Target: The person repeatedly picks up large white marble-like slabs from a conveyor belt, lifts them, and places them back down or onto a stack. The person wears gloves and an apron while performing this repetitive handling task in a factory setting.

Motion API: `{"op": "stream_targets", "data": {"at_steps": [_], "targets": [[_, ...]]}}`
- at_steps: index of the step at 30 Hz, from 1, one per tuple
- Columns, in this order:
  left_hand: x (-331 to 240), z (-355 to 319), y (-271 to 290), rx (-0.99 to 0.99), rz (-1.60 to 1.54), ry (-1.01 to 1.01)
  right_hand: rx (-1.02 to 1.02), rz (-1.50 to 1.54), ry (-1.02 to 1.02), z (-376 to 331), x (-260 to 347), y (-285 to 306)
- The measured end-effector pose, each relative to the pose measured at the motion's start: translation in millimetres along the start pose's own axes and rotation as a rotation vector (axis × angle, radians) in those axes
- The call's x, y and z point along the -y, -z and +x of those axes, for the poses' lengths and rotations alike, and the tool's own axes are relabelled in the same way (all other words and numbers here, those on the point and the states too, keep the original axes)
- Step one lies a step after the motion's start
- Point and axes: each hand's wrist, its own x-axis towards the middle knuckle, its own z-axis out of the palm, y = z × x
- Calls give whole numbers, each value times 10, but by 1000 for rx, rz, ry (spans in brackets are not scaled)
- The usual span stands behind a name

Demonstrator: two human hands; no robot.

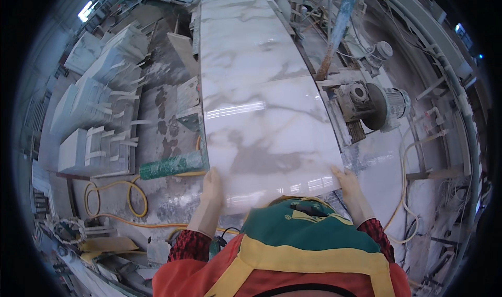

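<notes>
Head view shows two hands on one long white slab [261, 103] with grey veins, which runs from the person up to the top edge. Left hand [212, 189] lies open and flat at the slab's near left corner, fingers stretched along the edge. Right hand [349, 184] grips the near right corner, fingers over the edge. One green roll [170, 166] lies just left of the slab. One yellow hose [117, 197] curls on the floor below it. Three stacks of white blocks [99, 114] stand at the left, well apart. One grey motor [384, 106] sits right of the slab. The slab's near edge is hidden by an orange and green vest [308, 244].
</notes>
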Motion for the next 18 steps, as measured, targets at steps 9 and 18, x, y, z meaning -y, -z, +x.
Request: {"op": "stream_targets", "data": {"at_steps": [9, 18], "targets": [[365, 679, 225, -92, 525, -620, -19, -5, -64, 74, 9, -102], [-1162, 858, -496, -17, 633, -1421, 161, -552, 125, 329, 50, 61]]}}
